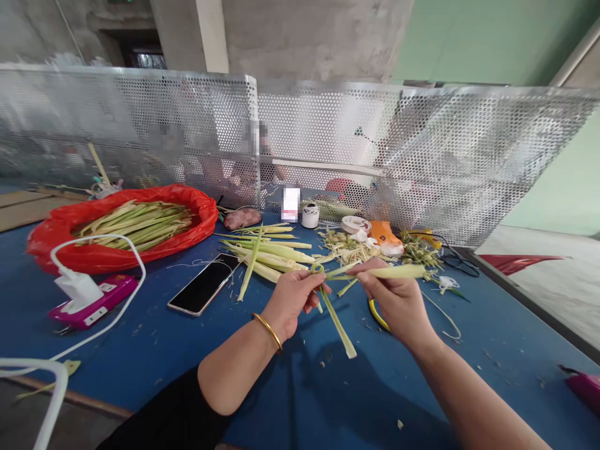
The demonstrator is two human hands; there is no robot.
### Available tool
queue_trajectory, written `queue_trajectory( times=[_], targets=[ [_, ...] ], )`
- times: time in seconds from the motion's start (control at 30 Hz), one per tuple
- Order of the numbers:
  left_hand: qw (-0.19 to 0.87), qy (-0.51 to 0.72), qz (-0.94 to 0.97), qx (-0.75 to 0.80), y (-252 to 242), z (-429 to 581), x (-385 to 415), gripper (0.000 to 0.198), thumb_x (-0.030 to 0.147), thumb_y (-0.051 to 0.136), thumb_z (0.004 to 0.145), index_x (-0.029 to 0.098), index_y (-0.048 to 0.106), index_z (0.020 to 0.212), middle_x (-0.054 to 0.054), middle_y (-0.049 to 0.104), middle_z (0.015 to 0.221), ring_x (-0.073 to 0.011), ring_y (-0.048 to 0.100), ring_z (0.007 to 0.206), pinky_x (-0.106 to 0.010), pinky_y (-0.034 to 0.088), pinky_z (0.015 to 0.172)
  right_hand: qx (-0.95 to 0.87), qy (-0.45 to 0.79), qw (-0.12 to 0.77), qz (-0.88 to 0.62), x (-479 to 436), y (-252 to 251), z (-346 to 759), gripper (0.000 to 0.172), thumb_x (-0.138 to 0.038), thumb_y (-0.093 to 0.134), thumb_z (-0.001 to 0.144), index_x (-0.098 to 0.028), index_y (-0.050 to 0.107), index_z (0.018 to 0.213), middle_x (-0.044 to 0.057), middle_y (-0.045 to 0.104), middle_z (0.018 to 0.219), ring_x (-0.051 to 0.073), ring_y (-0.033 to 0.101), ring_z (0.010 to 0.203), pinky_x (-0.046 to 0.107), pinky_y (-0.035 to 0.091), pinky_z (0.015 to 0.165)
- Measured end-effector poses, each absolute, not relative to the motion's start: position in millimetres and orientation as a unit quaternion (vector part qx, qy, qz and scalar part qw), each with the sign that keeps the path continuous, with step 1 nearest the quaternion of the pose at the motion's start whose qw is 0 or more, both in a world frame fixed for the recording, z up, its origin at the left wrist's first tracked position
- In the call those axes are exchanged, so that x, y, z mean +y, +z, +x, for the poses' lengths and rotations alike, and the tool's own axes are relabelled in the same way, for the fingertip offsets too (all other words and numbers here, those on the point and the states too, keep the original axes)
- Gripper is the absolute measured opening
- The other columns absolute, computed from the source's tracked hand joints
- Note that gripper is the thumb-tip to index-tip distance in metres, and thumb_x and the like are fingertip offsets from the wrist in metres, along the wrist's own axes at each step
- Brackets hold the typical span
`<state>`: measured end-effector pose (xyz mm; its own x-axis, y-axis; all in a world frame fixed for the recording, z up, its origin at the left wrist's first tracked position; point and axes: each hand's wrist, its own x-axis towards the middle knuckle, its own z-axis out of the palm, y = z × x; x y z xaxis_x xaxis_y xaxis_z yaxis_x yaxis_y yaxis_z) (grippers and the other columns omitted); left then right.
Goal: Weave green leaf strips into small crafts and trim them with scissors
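Black sleeve (164, 400) nearest, my left grip (296, 299) pinches a looped leaf strip (338, 324) above the surface (272, 400); my right grip (394, 295) clasps a pale strip (402, 272). Looping seems the step; tightening calls for steady tension.

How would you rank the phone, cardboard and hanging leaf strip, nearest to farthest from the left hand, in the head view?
1. Leaf strip, at the left hand
2. Phone, to its left
3. Cardboard, far left

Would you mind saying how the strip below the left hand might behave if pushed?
The strip would probably feel light, being thin and narrow. It looks straight, so perhaps slightly stiff, but the loop above suggests it may bend.
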<state>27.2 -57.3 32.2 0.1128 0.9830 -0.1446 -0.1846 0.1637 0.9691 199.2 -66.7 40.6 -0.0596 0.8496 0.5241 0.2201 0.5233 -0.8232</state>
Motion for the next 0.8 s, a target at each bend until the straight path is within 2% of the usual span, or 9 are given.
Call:
queue_trajectory(
  times=[0.07, 0.13, 0.2, 0.27, 0.33, 0.4, 0.6, 0.73, 0.8],
  targets=[
    [0.593, 0.472, 0.459, 0.465, 32, 27, -58, 0.027, 0.034, 0.064, 0.074, 0.012, 0.062, 0.058, -0.001, 0.058, 0.055, -0.0031, 0.038, 0.036, -0.018, 0.024, 0.034, -0.618, 0.287, 0.621, -0.389, -69, 40, 195, 0.017, -0.034, 0.058, 0.084, -0.020, 0.067, 0.080, 0.005, 0.063, 0.086, 0.013, 0.051, 0.061, 0.028, 0.045, 0.058],
    [0.583, 0.461, 0.480, 0.466, 31, 28, -58, 0.027, 0.034, 0.063, 0.075, 0.013, 0.063, 0.058, -0.001, 0.059, 0.056, -0.0039, 0.040, 0.037, -0.018, 0.026, 0.035, -0.581, 0.327, 0.639, -0.383, -71, 42, 194, 0.021, -0.038, 0.053, 0.088, -0.020, 0.062, 0.084, 0.005, 0.062, 0.084, 0.012, 0.050, 0.057, 0.027, 0.044, 0.055],
    [0.569, 0.457, 0.497, 0.470, 31, 28, -59, 0.026, 0.033, 0.062, 0.076, 0.013, 0.063, 0.059, -0.002, 0.060, 0.056, -0.0045, 0.042, 0.037, -0.018, 0.028, 0.035, -0.602, 0.368, 0.579, -0.408, -73, 44, 195, 0.027, -0.044, 0.048, 0.090, -0.020, 0.060, 0.087, 0.000, 0.057, 0.066, 0.011, 0.043, 0.047, 0.024, 0.037, 0.047],
    [0.554, 0.454, 0.509, 0.478, 32, 29, -60, 0.026, 0.033, 0.061, 0.077, 0.014, 0.064, 0.059, -0.001, 0.059, 0.054, -0.0051, 0.042, 0.037, -0.018, 0.029, 0.035, -0.660, 0.383, 0.466, -0.447, -73, 46, 197, 0.034, -0.049, 0.046, 0.090, -0.019, 0.060, 0.082, -0.005, 0.044, 0.051, 0.010, 0.035, 0.041, 0.023, 0.028, 0.041],
    [0.544, 0.451, 0.517, 0.483, 31, 30, -60, 0.025, 0.031, 0.060, 0.077, 0.015, 0.063, 0.059, 0.001, 0.058, 0.053, -0.0055, 0.043, 0.036, -0.019, 0.029, 0.035, -0.715, 0.366, 0.364, -0.472, -73, 46, 200, 0.040, -0.052, 0.045, 0.089, -0.019, 0.060, 0.072, -0.006, 0.038, 0.047, 0.009, 0.031, 0.041, 0.022, 0.025, 0.041],
    [0.535, 0.448, 0.526, 0.487, 31, 31, -61, 0.022, 0.027, 0.058, 0.076, 0.016, 0.062, 0.058, 0.001, 0.059, 0.054, -0.0057, 0.044, 0.035, -0.019, 0.030, 0.034, -0.746, 0.339, 0.308, -0.484, -72, 46, 200, 0.043, -0.051, 0.043, 0.090, -0.019, 0.058, 0.065, -0.005, 0.037, 0.048, 0.010, 0.032, 0.044, 0.022, 0.024, 0.042],
    [0.481, 0.431, 0.578, 0.499, 26, 33, -62, 0.021, 0.021, 0.052, 0.076, 0.017, 0.062, 0.058, 0.003, 0.053, 0.044, -0.0080, 0.046, 0.036, -0.019, 0.031, 0.037, -0.758, 0.283, 0.264, -0.525, -72, 43, 196, 0.043, -0.044, 0.038, 0.092, -0.020, 0.056, 0.060, -0.005, 0.039, 0.047, 0.011, 0.035, 0.043, 0.023, 0.025, 0.044],
    [0.456, 0.428, 0.595, 0.506, 26, 33, -63, 0.021, 0.022, 0.053, 0.077, 0.018, 0.063, 0.059, 0.004, 0.051, 0.040, -0.0085, 0.045, 0.034, -0.019, 0.032, 0.039, -0.776, 0.181, 0.258, -0.546, -76, 42, 192, 0.039, -0.038, 0.037, 0.092, -0.021, 0.052, 0.060, -0.001, 0.051, 0.054, 0.013, 0.044, 0.051, 0.024, 0.025, 0.049],
    [0.449, 0.426, 0.598, 0.509, 27, 34, -64, 0.021, 0.023, 0.053, 0.077, 0.018, 0.063, 0.059, 0.004, 0.052, 0.040, -0.0086, 0.045, 0.034, -0.019, 0.033, 0.040, -0.780, 0.132, 0.249, -0.559, -79, 41, 189, 0.036, -0.037, 0.036, 0.091, -0.021, 0.048, 0.061, -0.001, 0.053, 0.055, 0.013, 0.043, 0.051, 0.025, 0.023, 0.050]
  ],
)
